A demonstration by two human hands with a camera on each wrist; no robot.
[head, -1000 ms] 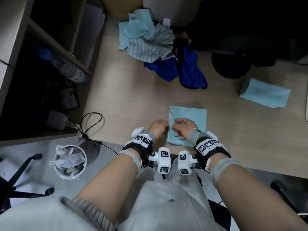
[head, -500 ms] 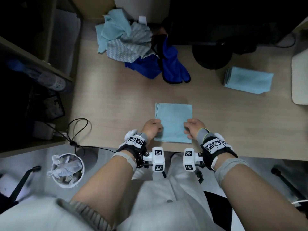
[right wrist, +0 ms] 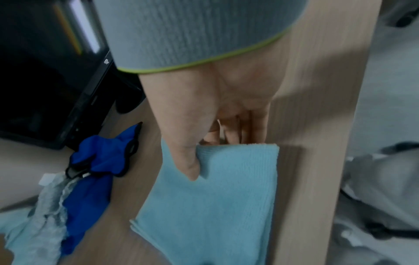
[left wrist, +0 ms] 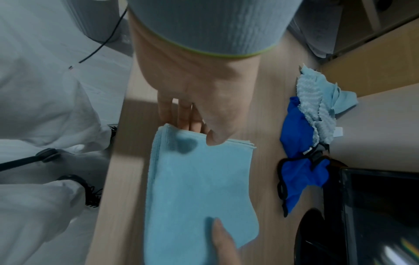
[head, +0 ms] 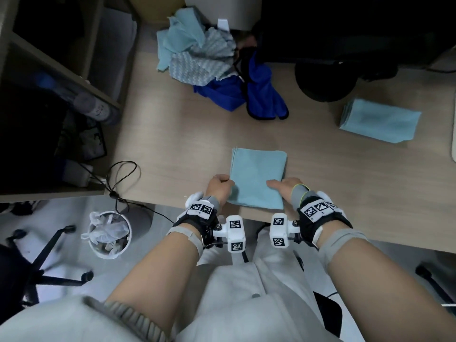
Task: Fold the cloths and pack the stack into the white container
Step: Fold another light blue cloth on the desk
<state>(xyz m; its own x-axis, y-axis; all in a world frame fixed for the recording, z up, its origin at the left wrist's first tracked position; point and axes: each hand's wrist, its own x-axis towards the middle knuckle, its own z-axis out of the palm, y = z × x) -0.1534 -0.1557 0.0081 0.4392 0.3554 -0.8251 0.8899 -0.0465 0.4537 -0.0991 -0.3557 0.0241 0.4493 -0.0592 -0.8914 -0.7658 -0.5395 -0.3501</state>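
A folded light blue cloth (head: 257,178) (left wrist: 199,188) (right wrist: 217,206) lies flat near the desk's front edge. My left hand (head: 220,186) (left wrist: 201,132) pinches its left near edge, thumb on top and fingers tucked under. At the right near corner my right hand (head: 283,187) (right wrist: 211,156) pinches it the same way. A second folded light blue cloth (head: 380,123) rests at the right. A sliver of the white container (head: 454,134) shows at the right frame edge. Unfolded cloths (head: 197,58) are heaped at the back, with a dark blue cloth (head: 237,95) in front.
A black monitor base (head: 325,80) stands behind the second cloth. An open shelf unit (head: 61,70) borders the desk's left side. On the floor are a white waste bin (head: 109,233), a black cable (head: 118,178) and a chair base (head: 49,267).
My right hand slid from the cloth's left part to its right near corner. Both hands now pinch opposite sides of the cloth. The head view shifted slightly.
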